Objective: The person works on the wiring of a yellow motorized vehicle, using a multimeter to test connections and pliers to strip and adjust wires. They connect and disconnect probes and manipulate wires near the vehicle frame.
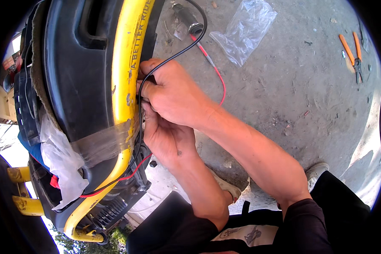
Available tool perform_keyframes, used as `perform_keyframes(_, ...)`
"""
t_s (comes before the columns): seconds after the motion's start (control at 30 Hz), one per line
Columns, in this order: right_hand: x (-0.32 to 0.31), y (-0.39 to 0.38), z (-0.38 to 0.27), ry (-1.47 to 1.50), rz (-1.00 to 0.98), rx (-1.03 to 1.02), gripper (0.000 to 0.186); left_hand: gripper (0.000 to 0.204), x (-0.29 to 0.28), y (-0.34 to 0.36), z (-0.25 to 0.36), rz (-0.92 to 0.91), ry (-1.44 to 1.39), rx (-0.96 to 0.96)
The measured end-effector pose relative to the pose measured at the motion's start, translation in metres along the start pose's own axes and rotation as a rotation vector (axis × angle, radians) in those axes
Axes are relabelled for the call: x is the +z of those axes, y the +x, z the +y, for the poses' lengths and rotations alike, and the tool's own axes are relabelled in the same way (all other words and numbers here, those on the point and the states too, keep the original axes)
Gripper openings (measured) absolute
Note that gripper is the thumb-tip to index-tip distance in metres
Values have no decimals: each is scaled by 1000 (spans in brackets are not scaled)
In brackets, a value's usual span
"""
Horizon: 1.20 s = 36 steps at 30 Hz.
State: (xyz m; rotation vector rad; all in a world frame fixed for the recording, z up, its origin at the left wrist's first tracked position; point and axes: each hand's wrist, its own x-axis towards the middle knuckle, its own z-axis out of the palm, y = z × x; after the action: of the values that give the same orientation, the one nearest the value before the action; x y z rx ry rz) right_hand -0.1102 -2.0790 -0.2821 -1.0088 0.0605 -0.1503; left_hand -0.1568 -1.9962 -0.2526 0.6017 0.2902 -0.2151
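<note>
My right hand [172, 94] is at the right side of a yellow tubular bar [125, 80], fingers curled in a pinch close to the metal. Just below it, my left hand [168, 137] faces palm up with its fingers bent toward the same spot. Whatever the fingertips grip is hidden by the hands and the bar's edge. A thin black cable [178, 53] loops down across the right hand's fingers and on along the bar. Lower down, a red wire [135, 171] runs beside it.
A black panel [78, 84] fills the left, with brown tape [103, 144] across it and white plastic sheeting [61, 158]. On the ground lie a clear plastic bag [247, 31], a black cylinder [185, 17], a red lead [221, 78] and orange-handled pliers [357, 63]. A coil spring [112, 210] shows below.
</note>
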Motion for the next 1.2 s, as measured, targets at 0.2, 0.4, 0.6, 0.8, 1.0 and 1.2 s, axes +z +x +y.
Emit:
perform_keyframes(0.2,-31,7,-42,159,-197,438,20,33,-3,-5,-2,-82,-50,-8)
perform_keyframes(0.4,-41,4,-19,329,56,44,23,31,-16,-11,-25,24,-115,-35)
perform_keyframes(0.6,-37,9,-25,307,135,110,24,27,-30,-3,-29,20,-115,-24)
perform_keyframes(0.8,-63,8,-30,-133,144,9,30,26,-2,27,-12,-73,-186,116)
perform_keyframes(1.0,-68,-11,-28,39,170,129,28,29,18,34,1,-3,-834,-201)
perform_keyframes(1.2,-79,-18,-22,5,232,87,30,38,13,24,-14,35,-641,30)
